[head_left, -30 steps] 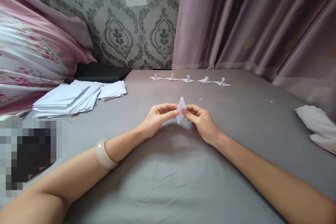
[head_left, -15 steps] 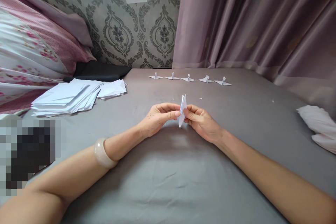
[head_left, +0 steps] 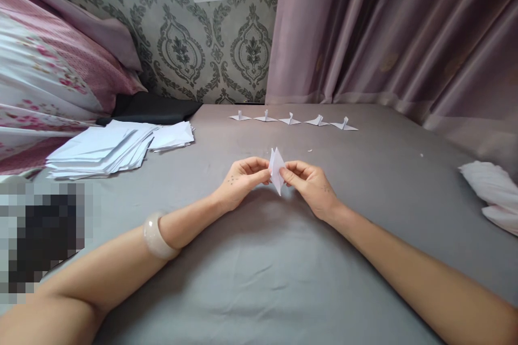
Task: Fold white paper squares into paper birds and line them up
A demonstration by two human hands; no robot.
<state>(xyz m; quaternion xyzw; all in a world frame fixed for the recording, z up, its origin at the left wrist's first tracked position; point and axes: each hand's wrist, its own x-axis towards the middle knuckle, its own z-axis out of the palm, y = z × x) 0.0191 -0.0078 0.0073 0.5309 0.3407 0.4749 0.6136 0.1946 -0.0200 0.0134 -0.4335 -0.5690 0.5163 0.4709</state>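
Note:
Between my two hands, above the grey cloth surface, is a small folded white paper (head_left: 277,170), a narrow diamond with a split upper tip. My left hand (head_left: 243,180) pinches its left edge between thumb and fingers. On the other side, my right hand (head_left: 309,186) grips the right edge, the thumb lying on the front face. Fingers behind the paper are partly hidden. Beyond the hands, several folded paper cranes (head_left: 289,119) stand in a row with wings spread.
A stack of white paper sheets (head_left: 95,151) lies at the left, beside smaller paper pieces (head_left: 173,136). Behind them is a black flat item (head_left: 157,110). A white cloth (head_left: 491,194) rests at the right edge. Purple curtains (head_left: 343,32) hang behind.
The folded paper has turned so its broad face shows more, and it has shifted slightly left. My right hand has moved a little left with it.

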